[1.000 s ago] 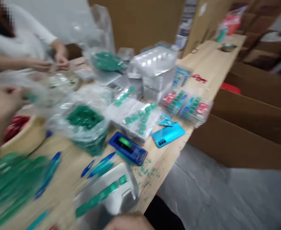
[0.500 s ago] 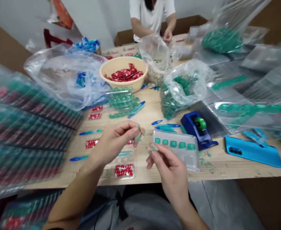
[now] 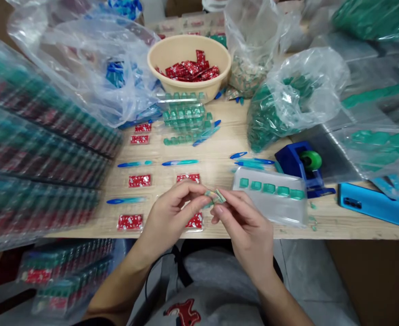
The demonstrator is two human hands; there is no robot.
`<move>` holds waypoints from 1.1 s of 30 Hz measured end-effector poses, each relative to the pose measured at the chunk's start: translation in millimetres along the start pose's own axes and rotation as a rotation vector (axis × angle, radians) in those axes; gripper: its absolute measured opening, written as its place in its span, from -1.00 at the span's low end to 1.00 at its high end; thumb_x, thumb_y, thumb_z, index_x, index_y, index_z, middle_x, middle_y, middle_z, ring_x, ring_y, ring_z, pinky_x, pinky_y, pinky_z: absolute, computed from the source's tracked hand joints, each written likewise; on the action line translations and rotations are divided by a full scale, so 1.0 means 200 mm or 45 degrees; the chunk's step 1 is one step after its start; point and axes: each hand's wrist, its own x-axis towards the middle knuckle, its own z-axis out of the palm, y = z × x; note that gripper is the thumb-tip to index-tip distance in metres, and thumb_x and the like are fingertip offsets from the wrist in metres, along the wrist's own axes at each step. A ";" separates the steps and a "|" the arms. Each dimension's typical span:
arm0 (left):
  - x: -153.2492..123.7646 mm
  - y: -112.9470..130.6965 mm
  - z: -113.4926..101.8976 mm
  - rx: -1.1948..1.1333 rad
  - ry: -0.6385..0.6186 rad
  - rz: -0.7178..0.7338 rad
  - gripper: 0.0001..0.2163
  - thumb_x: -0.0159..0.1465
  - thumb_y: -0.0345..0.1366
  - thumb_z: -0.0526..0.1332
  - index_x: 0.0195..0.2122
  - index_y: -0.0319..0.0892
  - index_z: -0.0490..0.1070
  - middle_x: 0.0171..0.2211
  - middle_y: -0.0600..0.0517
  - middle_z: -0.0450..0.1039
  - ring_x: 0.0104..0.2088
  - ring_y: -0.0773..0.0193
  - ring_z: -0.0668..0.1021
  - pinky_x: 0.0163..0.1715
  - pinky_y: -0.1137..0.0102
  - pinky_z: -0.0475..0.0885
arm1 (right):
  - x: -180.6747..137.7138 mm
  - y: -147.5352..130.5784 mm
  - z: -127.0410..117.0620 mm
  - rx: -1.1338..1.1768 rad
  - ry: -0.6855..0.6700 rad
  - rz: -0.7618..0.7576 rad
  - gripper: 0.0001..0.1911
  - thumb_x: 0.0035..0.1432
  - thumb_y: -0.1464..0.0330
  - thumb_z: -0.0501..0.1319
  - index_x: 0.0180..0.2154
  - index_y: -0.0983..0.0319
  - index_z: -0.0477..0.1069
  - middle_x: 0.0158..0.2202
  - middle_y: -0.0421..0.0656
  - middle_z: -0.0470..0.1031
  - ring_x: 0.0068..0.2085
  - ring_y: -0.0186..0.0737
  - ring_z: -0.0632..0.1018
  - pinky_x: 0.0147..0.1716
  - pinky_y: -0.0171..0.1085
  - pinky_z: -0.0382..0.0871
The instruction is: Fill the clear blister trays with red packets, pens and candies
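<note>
My left hand (image 3: 172, 210) and my right hand (image 3: 240, 217) meet above the near edge of the wooden table (image 3: 219, 154). Both pinch the same small green piece (image 3: 214, 196) between thumb and fingertips. Under my hands lie small red-and-white packets (image 3: 139, 180) in clear sleeves, laid out in rows. Beside my right hand rests a clear tray (image 3: 270, 199) with a row of green squares along its top edge. Thin blue-green picks (image 3: 180, 162) lie between the packets.
A tan bowl (image 3: 185, 47) of red packets stands at the back. Plastic bags of green pieces (image 3: 287, 106) and blue pieces (image 3: 117, 74) flank it. A blue tape dispenser (image 3: 299, 165) and a blue phone (image 3: 376, 210) lie right. Stacked filled packs (image 3: 39, 149) crowd the left.
The view swung from the table's right end to the spot before me, then tilted down. My hands, apart half a second ago, have come together on the green piece.
</note>
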 end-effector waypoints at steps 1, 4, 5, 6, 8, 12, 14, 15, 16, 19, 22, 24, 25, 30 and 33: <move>0.00 0.00 0.00 0.053 -0.016 0.050 -0.95 0.28 -0.36 0.27 -0.31 -0.14 0.54 -0.37 0.05 0.57 -0.35 0.34 0.59 -0.31 0.49 0.50 | 0.00 0.00 0.00 -0.034 0.013 -0.007 -0.67 0.17 0.46 0.30 -0.05 0.02 0.57 -0.21 -0.23 0.56 -0.39 -0.45 0.56 -0.31 -0.40 0.54; 0.00 0.01 -0.01 0.210 -0.031 0.206 -0.91 0.30 -0.41 0.26 -0.27 -0.12 0.55 -0.35 0.06 0.57 -0.30 0.34 0.58 -0.26 0.49 0.49 | 0.00 0.00 -0.01 -0.068 0.024 -0.001 -0.69 0.17 0.46 0.30 -0.06 0.04 0.58 -0.21 -0.24 0.57 -0.44 -0.47 0.54 -0.35 -0.41 0.55; 0.00 0.01 -0.01 0.255 -0.025 0.240 -0.89 0.30 -0.43 0.25 -0.26 -0.11 0.56 -0.35 0.06 0.57 -0.30 0.34 0.58 -0.26 0.50 0.49 | 0.00 0.00 -0.01 -0.060 0.022 0.007 -0.69 0.17 0.46 0.29 -0.07 0.04 0.58 -0.22 -0.23 0.57 -0.47 -0.49 0.54 -0.39 -0.43 0.55; -0.01 0.02 -0.01 0.300 -0.019 0.262 -0.87 0.30 -0.44 0.24 -0.24 -0.10 0.56 -0.34 0.07 0.56 -0.30 0.34 0.58 -0.27 0.50 0.49 | 0.00 0.00 -0.01 -0.051 0.019 0.017 -0.70 0.18 0.46 0.29 -0.08 0.05 0.58 -0.23 -0.24 0.57 -0.49 -0.49 0.54 -0.43 -0.45 0.54; -0.02 0.02 0.00 0.390 -0.011 0.293 -0.84 0.31 -0.47 0.23 -0.22 -0.09 0.56 -0.33 0.06 0.55 -0.29 0.33 0.57 -0.27 0.49 0.49 | 0.00 0.01 -0.02 -0.050 0.013 0.039 -0.72 0.18 0.45 0.30 -0.09 0.06 0.59 -0.24 -0.24 0.57 -0.50 -0.49 0.55 -0.48 -0.46 0.54; -0.04 0.02 0.01 0.543 -0.002 0.386 -0.83 0.31 -0.46 0.23 -0.16 -0.11 0.56 -0.31 0.03 0.54 -0.27 0.31 0.55 -0.24 0.46 0.48 | 0.00 0.03 -0.03 -0.131 0.033 -0.010 -0.74 0.17 0.43 0.31 -0.10 0.09 0.59 -0.22 -0.21 0.59 -0.45 -0.44 0.57 -0.36 -0.38 0.59; -0.04 0.02 0.01 0.525 0.004 0.362 -0.83 0.31 -0.43 0.24 -0.12 -0.10 0.56 -0.32 0.03 0.54 -0.28 0.31 0.55 -0.25 0.44 0.48 | 0.00 0.04 -0.03 -0.157 0.049 -0.047 -0.74 0.18 0.43 0.30 -0.09 0.10 0.59 -0.21 -0.19 0.59 -0.42 -0.42 0.58 -0.31 -0.35 0.61; -0.03 0.01 0.02 0.467 0.013 0.311 -0.82 0.31 -0.42 0.25 -0.10 -0.09 0.55 -0.34 0.04 0.53 -0.31 0.32 0.55 -0.27 0.45 0.49 | 0.00 0.04 -0.03 -0.154 0.051 -0.044 -0.74 0.19 0.44 0.28 -0.08 0.11 0.59 -0.21 -0.19 0.58 -0.42 -0.42 0.58 -0.32 -0.36 0.60; -0.03 0.01 0.02 0.378 0.031 0.240 -0.82 0.30 -0.40 0.26 -0.09 -0.08 0.54 -0.37 0.06 0.53 -0.35 0.33 0.55 -0.31 0.47 0.49 | 0.00 0.04 -0.04 -0.143 0.053 -0.029 -0.74 0.20 0.44 0.27 -0.08 0.11 0.58 -0.22 -0.19 0.58 -0.43 -0.43 0.58 -0.35 -0.37 0.60; -0.02 -0.01 0.03 0.072 0.093 0.027 -0.89 0.27 -0.37 0.30 -0.19 -0.09 0.55 -0.44 0.11 0.52 -0.48 0.41 0.52 -0.49 0.56 0.45 | 0.00 0.04 -0.04 -0.095 0.064 0.025 -0.74 0.18 0.46 0.28 -0.11 0.11 0.60 -0.24 -0.20 0.57 -0.44 -0.45 0.57 -0.39 -0.42 0.58; -0.03 -0.03 0.05 -0.080 0.104 -0.060 -0.95 0.24 -0.39 0.32 -0.30 -0.10 0.55 -0.44 0.12 0.54 -0.52 0.44 0.52 -0.53 0.60 0.43 | 0.00 0.03 -0.03 -0.059 0.048 0.025 -0.74 0.16 0.48 0.30 -0.12 0.10 0.61 -0.25 -0.21 0.58 -0.45 -0.46 0.56 -0.39 -0.44 0.57; -0.04 -0.05 0.06 -0.102 0.126 -0.063 -0.94 0.24 -0.39 0.32 -0.30 -0.09 0.55 -0.41 0.11 0.55 -0.48 0.43 0.54 -0.49 0.59 0.45 | -0.01 0.03 -0.03 -0.046 0.025 0.032 -0.73 0.16 0.47 0.29 -0.11 0.08 0.60 -0.25 -0.21 0.58 -0.47 -0.47 0.55 -0.40 -0.45 0.57; -0.05 -0.06 0.06 -0.100 0.141 -0.057 -0.95 0.24 -0.38 0.32 -0.30 -0.09 0.55 -0.39 0.10 0.55 -0.45 0.42 0.54 -0.47 0.58 0.45 | -0.01 0.02 -0.03 -0.043 0.008 0.041 -0.72 0.17 0.47 0.29 -0.10 0.08 0.60 -0.24 -0.21 0.58 -0.48 -0.48 0.55 -0.41 -0.45 0.57; -0.07 -0.09 0.09 -0.118 0.228 -0.038 -0.97 0.25 -0.30 0.33 -0.28 -0.09 0.55 -0.31 0.06 0.55 -0.38 0.38 0.56 -0.42 0.55 0.46 | -0.02 0.01 -0.03 -0.075 -0.070 0.023 -0.71 0.22 0.44 0.26 -0.05 0.07 0.58 -0.20 -0.18 0.58 -0.37 -0.41 0.59 -0.32 -0.41 0.59; -0.08 -0.10 0.09 -0.124 0.247 -0.033 -0.92 0.26 -0.31 0.33 -0.22 -0.06 0.57 -0.27 0.07 0.56 -0.34 0.40 0.57 -0.35 0.57 0.47 | -0.02 0.01 -0.03 -0.121 -0.076 -0.045 -0.67 0.22 0.48 0.25 -0.02 0.07 0.56 -0.21 -0.17 0.59 -0.23 -0.36 0.61 -0.21 -0.40 0.59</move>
